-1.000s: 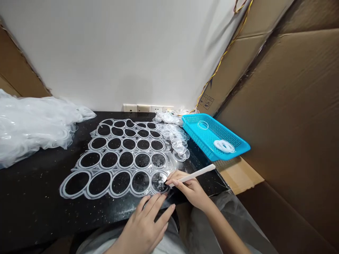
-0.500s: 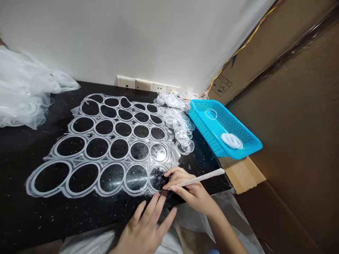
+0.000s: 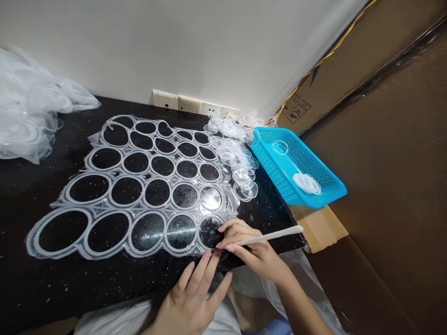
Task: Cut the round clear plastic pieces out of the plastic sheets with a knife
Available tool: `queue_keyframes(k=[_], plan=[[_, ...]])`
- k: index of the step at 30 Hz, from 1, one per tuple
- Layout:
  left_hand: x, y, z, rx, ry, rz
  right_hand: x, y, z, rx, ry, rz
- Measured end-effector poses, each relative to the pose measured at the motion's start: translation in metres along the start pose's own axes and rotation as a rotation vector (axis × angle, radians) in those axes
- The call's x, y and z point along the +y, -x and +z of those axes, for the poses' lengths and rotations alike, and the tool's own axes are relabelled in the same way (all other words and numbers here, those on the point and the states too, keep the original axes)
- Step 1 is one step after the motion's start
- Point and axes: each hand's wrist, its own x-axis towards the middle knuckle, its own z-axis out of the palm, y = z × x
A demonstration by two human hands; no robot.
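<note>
A clear plastic sheet (image 3: 108,211) with rows of white-rimmed round openings lies flat on the black tabletop (image 3: 63,284). My right hand (image 3: 253,249) pinches a slim white pen-like tool (image 3: 279,234) at the sheet's near right corner. The tool's tip is hidden by the fingers. My left hand (image 3: 195,295) is open, fingers spread, with its fingertips against the sheet's front edge beside my right fingers.
Loose clear rings and discs (image 3: 244,173) are heaped right of the sheet. A blue plastic basket (image 3: 319,202) holds several white rings (image 3: 306,184). Bunched clear plastic (image 3: 31,107) sits at the left. Cardboard (image 3: 391,186) rises at the right; sockets (image 3: 190,104) line the wall.
The camera view has shifted slightly, so the sheet appears a little further left. Both hands stay at the same corner, and the tool's rear end has dipped slightly.
</note>
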Motion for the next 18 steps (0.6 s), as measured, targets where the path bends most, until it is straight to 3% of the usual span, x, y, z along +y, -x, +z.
queue_keyframes(k=[7, 11, 14, 18], plan=[[-0.004, -0.001, 0.0, -0.002, -0.016, 0.051, -0.004, -0.002, 0.0, -0.018, 0.106, -0.074], [-0.004, 0.001, 0.004, 0.053, -0.025, 0.083, -0.01, 0.004, 0.006, -0.033, 0.37, -0.213], [-0.002, 0.004, 0.007, 0.042, -0.013, 0.088, -0.011, 0.012, 0.015, 0.024, 0.614, -0.317], [0.0, 0.007, 0.009, 0.028, -0.008, 0.08, -0.007, 0.019, 0.026, 0.082, 0.716, -0.342]])
